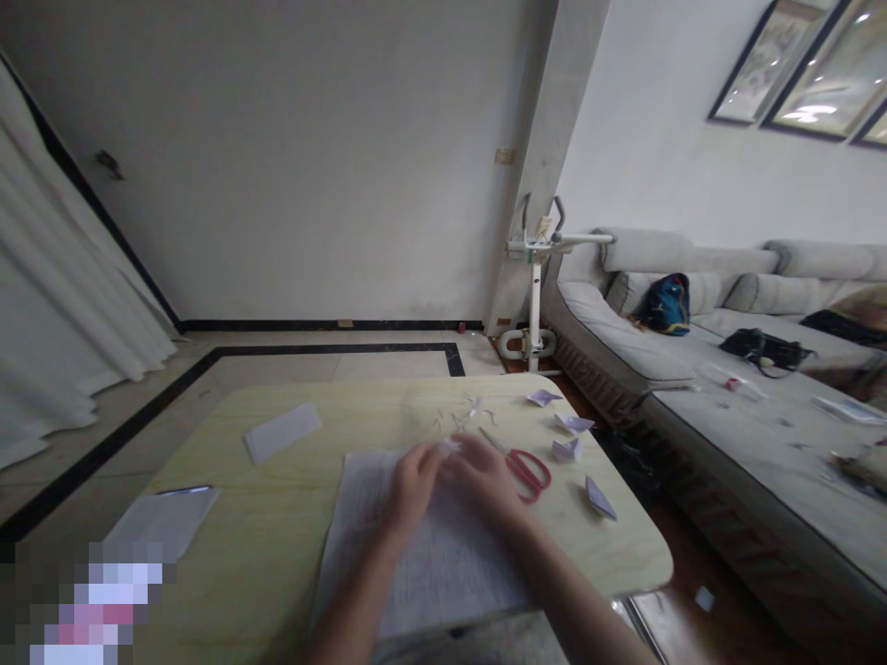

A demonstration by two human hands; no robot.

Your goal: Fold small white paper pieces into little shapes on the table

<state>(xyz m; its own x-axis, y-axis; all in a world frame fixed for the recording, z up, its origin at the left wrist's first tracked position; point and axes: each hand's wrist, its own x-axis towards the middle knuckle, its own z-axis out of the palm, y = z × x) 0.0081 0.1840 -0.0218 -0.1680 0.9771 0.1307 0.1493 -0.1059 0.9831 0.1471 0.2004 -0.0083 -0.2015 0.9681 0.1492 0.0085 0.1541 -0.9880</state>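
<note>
My left hand (414,482) and my right hand (483,473) meet over a large printed sheet (450,573) on the table. Between their closed fingertips shows a small white piece of paper (450,445), mostly covered and blurred. Scissors with red handles (530,473) lie just right of my right hand, blades pointing away to the left. Beyond my fingers are scattered thin paper scraps (463,414). Along the table's right side stand several small folded paper shapes, like little boats, one of them a folded paper (572,423).
On the table's left lie a folded white paper (283,432) and another sheet (163,522) with a pen (184,489) at its top edge. The wooden table (256,573) has rounded corners. A grey sofa (735,434) runs along the right; an exercise machine (535,296) stands behind.
</note>
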